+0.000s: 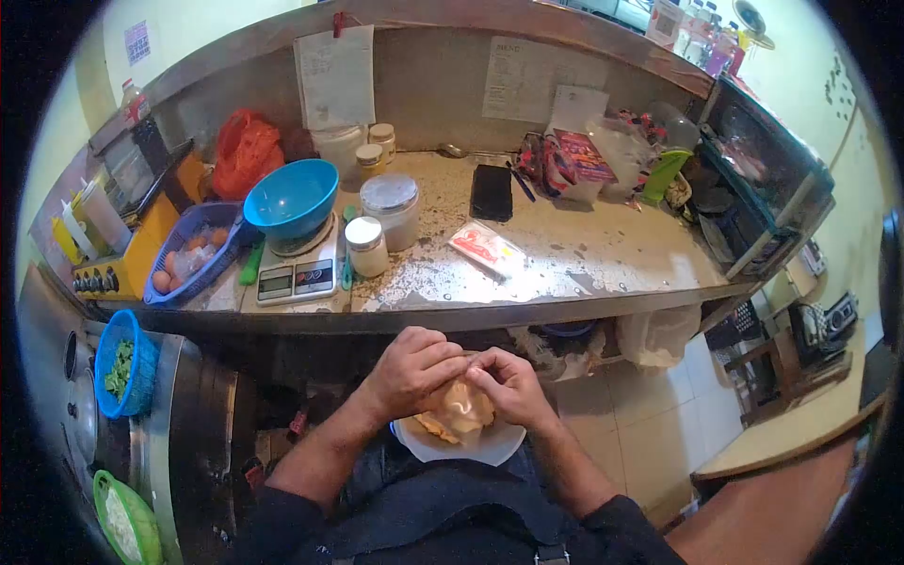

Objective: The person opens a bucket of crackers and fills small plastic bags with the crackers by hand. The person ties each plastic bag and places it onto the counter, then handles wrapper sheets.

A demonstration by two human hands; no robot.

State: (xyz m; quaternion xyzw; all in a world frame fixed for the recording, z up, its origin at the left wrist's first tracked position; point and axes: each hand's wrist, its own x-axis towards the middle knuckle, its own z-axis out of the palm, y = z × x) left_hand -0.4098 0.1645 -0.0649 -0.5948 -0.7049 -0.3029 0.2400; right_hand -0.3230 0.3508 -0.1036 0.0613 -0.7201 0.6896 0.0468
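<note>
Over my lap, a white bowl (508,445) holds orange-yellow pieces of food (436,428) whose kind I cannot make out. Above it is a shiny, see-through plastic bag (468,407), partly covering the food. My left hand (410,374) has its fingers curled over the top of the bag. Thumb and fingers of my right hand (511,387) pinch the same bag from the other side, and the two hands meet there. Both palms are hidden.
Ahead, the worktop (414,290) carries a digital scale (298,280) under a blue bowl (292,200), jars (366,247), a flat packet (487,249) and a phone (492,192). Left are a basket of eggs (193,254) and a blue basket of greens (124,367).
</note>
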